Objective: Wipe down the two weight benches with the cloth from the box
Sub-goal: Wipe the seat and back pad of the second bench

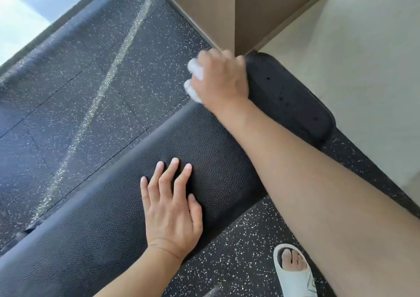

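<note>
Right grip (221, 76) bunching white cloth (196, 78) (arm outstretched), left grip (171, 208) flat on bench (109, 219)

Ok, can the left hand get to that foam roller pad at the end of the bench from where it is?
Probably not directly. The left hand lies flat on the bench pad, and the right forearm crosses between it and the foam roller pad, where the right hand holds the white cloth.

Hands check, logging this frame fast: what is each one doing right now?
Left hand: open, fingers straight, resting flat on the bench pad.
Right hand: closed, gripping the white cloth at the pad's far end.
</note>
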